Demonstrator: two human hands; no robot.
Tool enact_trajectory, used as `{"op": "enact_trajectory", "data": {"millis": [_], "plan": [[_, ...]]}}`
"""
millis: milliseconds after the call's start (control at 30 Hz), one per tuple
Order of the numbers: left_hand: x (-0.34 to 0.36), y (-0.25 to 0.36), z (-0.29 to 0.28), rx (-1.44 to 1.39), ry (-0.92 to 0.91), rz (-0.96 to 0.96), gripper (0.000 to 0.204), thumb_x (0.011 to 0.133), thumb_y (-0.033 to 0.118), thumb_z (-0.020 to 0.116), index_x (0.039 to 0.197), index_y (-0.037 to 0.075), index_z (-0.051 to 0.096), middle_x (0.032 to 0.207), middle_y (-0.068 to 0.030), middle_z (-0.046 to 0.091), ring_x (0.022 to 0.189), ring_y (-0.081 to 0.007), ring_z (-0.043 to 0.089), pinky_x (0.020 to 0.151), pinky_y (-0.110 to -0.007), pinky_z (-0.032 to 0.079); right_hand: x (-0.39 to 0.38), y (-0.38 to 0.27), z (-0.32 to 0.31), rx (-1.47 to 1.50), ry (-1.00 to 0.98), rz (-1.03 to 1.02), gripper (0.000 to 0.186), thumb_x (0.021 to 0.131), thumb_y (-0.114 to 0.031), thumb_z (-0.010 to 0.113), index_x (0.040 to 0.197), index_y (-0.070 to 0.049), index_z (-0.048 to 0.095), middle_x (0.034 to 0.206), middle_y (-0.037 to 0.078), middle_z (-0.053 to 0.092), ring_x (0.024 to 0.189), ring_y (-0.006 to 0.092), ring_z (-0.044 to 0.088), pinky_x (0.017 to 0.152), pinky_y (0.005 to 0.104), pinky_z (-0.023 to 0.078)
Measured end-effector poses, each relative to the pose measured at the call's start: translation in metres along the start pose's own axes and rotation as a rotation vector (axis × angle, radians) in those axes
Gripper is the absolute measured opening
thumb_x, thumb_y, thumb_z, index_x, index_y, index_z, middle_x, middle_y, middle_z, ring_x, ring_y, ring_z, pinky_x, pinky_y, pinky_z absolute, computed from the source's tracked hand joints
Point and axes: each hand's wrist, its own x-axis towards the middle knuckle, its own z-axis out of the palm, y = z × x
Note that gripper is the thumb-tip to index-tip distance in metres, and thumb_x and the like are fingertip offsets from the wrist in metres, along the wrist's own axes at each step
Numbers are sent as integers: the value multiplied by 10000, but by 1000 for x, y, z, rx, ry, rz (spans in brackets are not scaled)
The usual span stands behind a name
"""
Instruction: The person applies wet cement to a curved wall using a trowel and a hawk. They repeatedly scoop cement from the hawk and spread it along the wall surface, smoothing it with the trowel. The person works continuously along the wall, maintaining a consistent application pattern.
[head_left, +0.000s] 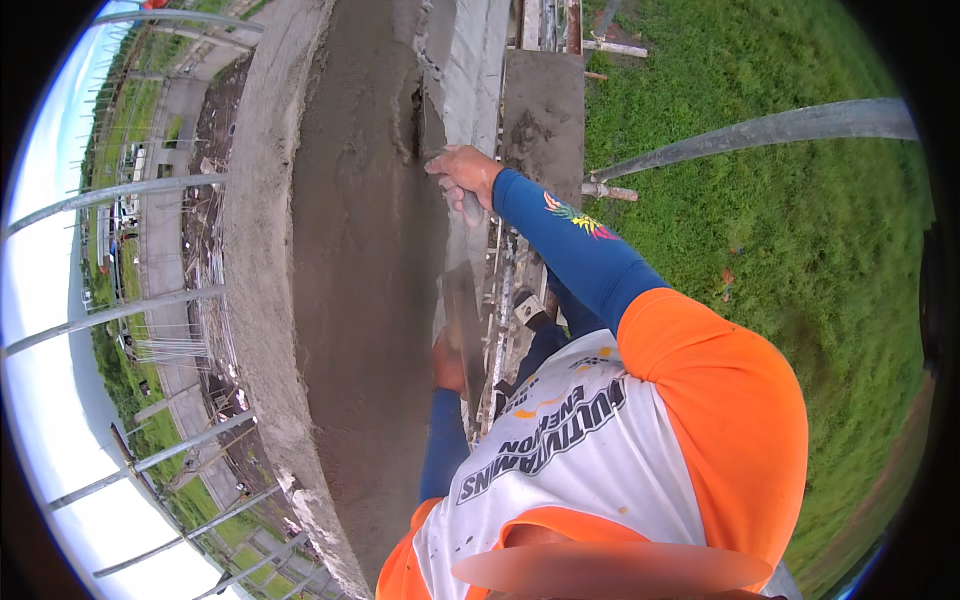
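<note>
My right hand is at the inner edge of a long strip of wet grey mortar, its index finger reaching onto the edge and the other fingers curled. Whatever those fingers hold, if anything, I cannot make out. Nearer my body, my left hand is closed at a flat, narrow mortar-coated board that stands along the same edge. Part of that hand is hidden by the board. A pale smooth concrete face runs along the strip beyond my right hand.
A rough concrete ledge borders the mortar on the left, with metal bars sticking out past it. To the right lie a mortar-smeared board, scaffold planks, a curved metal pipe and grass far below. My shoe is on the scaffold.
</note>
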Motion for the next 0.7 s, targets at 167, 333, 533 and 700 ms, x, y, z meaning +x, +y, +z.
{"op": "enact_trajectory", "data": {"millis": [167, 333, 533, 700], "plan": [[6, 3, 7, -224, -31, -84, 343, 879, 187, 771, 1169, 28, 683, 1052, -124, 754, 964, -200, 720, 855, -347, 550, -49, -13, 22, 17, -92, -37, 214, 950, -129, 648, 1075, -38, 500, 626, 9, 442, 444, 134, 421, 425, 366, 425], [14, 17, 8, -195, -57, -20, 340, 884, 203, 758, 1160, 18, 683, 1032, -136, 752, 945, -228, 722, 841, -368, 546, -80, 2, 44, -75, -134, -88, 726, 947, -116, 624, 1538, 122, 276, 622, 24, 496, 444, 152, 470, 437, 359, 458], [15, 24, 5, -28, 6, 36, 366, 872, 209, 768, 1152, -7, 673, 1003, -179, 749, 935, -287, 732, 821, -401, 544, -112, 29, 47, -265, -148, -216, 593, 958, -124, 616, 1433, 138, 375, 605, 33, 502, 443, 162, 506, 437, 353, 464], [8, 17, 1, 27, 14, 19, 384, 865, 212, 776, 1164, -4, 671, 1011, -182, 751, 942, -281, 735, 829, -395, 546, -85, 33, 42, 68, -34, 33, 460, 958, -137, 619, 1372, -3, 472, 647, -2, 454, 480, 152, 480, 485, 377, 460]]}}
